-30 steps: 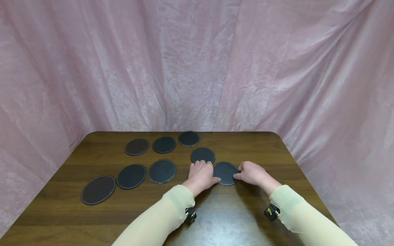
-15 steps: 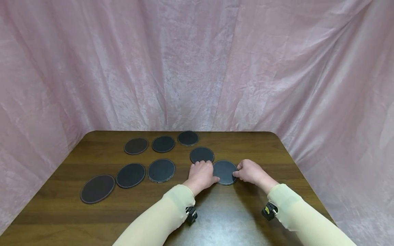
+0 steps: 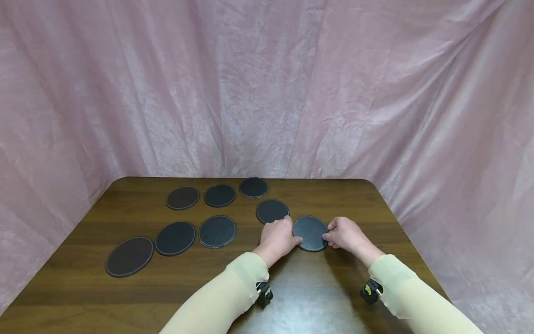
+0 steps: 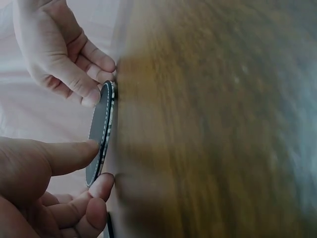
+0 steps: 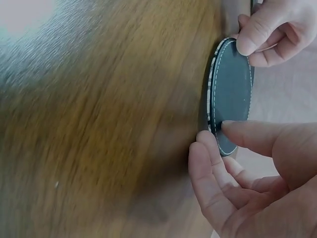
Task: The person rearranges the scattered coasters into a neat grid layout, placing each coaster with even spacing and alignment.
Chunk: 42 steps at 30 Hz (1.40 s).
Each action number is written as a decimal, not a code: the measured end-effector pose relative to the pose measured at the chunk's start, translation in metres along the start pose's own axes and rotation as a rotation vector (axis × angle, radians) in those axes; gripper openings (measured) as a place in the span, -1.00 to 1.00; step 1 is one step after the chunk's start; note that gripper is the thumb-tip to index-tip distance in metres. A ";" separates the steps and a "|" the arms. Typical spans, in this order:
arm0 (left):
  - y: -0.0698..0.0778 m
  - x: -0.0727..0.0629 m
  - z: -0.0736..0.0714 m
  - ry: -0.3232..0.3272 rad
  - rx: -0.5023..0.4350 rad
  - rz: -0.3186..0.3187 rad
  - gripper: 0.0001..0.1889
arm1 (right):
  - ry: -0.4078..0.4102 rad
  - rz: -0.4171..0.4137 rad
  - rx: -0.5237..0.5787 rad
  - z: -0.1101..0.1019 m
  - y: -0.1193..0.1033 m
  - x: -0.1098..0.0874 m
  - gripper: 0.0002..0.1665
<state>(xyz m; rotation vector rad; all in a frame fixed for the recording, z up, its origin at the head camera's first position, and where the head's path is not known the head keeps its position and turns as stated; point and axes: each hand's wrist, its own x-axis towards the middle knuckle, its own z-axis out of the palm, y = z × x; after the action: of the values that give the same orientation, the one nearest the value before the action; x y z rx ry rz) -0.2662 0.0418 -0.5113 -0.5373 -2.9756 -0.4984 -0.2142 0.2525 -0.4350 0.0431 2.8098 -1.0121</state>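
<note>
A round dark coaster (image 3: 310,233) with pale stitching round its rim is held between both hands, slightly off the table. At its left edge my left hand (image 3: 277,238) pinches it, thumb on top and fingers under the rim. My right hand (image 3: 347,235) pinches the right edge the same way. Close up in the right wrist view, the coaster (image 5: 233,89) shows a light, patterned edge; whether it is one piece or two layers I cannot tell. Just behind my left hand lies another dark coaster (image 3: 272,210), its near edge partly covered.
Several more round coasters lie flat to the left: a front row with a brownish one (image 3: 130,256) at its end, and a back row reaching the far edge (image 3: 253,187). The wooden table (image 3: 200,287) ends at a pink curtain (image 3: 258,93).
The coaster between my hands has come up slightly off the table and shifted a little right. Both hands moved with it, and the left fingers have drawn in at its edge.
</note>
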 end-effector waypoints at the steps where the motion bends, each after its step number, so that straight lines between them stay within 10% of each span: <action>1: 0.001 0.002 0.003 -0.006 -0.005 -0.002 -0.42 | -0.002 -0.001 -0.009 -0.001 0.002 0.000 -0.79; 7: 0.013 0.006 0.005 -0.030 -0.002 -0.006 -0.41 | -0.016 0.006 -0.054 -0.010 0.004 -0.006 -0.69; 16: 0.037 -0.016 -0.041 -0.062 -0.016 -0.028 -0.50 | -0.047 -0.037 -0.095 -0.010 0.022 0.007 -0.52; 22: 0.033 -0.005 -0.025 -0.059 0.020 -0.018 -0.48 | -0.045 0.014 -0.161 -0.012 0.008 0.002 -0.61; 30: 0.044 -0.013 -0.045 -0.120 0.032 -0.032 -0.51 | -0.093 -0.036 -0.199 0.007 0.074 0.052 -0.50; 42: 0.048 -0.014 -0.048 -0.121 0.074 0.005 -0.61 | -0.103 -0.143 -0.282 0.017 0.087 0.067 -0.53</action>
<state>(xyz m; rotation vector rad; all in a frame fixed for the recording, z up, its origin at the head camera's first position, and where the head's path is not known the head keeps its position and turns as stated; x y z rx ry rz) -0.2353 0.0638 -0.4539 -0.5880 -3.0921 -0.3658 -0.2708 0.3075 -0.5129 -0.2387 2.8620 -0.6141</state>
